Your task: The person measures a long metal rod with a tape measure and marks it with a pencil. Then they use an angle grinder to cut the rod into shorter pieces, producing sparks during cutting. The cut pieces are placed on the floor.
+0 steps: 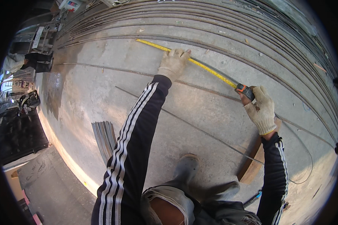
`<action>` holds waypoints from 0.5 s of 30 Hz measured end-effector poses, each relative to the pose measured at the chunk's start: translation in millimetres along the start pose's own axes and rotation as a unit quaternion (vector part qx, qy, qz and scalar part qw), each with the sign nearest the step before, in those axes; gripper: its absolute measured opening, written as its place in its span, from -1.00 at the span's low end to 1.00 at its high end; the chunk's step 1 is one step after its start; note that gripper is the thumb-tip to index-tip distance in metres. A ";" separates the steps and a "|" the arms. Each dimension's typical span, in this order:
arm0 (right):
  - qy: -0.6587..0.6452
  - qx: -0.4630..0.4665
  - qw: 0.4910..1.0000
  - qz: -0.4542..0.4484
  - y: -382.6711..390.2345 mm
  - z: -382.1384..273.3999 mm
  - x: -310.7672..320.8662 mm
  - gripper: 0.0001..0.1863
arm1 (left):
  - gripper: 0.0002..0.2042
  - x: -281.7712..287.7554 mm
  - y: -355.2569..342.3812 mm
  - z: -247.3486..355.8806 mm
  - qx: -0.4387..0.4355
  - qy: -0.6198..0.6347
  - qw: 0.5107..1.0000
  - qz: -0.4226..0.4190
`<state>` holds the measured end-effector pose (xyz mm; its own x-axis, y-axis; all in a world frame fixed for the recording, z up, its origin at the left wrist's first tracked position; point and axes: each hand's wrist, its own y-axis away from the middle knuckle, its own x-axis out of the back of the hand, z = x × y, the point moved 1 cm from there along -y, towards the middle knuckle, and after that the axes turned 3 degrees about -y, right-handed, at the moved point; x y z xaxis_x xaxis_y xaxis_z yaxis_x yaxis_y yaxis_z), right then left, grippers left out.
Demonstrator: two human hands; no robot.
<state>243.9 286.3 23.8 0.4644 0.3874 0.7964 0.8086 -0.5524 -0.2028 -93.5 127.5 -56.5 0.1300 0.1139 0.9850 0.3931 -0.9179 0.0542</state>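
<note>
My right hand (261, 109), in a cream knitted work glove, grips the black and orange case of a tape measure (245, 92). Its yellow blade (212, 71) runs out to the upper left, under my left hand (172, 63) and past it. That hand wears a similar glove, and its fingers are closed over the blade. Along the blade, between my hands, lies a thin grey rod (214, 66); whether my left fingers hold it too is hidden. Below them a long steel bar (210, 90) crosses the concrete floor.
Many long rusty bars (229, 35) lie across the far side. A thin rod (199, 129) rests against a wooden beam (253, 159) at the right. Short rods (103, 138) are bundled left of my left arm. Another person (37, 62) stands at far left.
</note>
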 end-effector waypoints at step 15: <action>-0.014 -0.010 1.000 -0.012 4.6 4.5 -3.5 -0.66 | -0.45 0.7 5.0 3.0 -0.002 0.019 1.000 -0.020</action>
<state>247.6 285.7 17.4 0.4543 0.4209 0.7851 0.8126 -0.5570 -0.1716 -88.7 124.1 -56.0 0.0787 0.1367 0.9875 0.3936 -0.9143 0.0952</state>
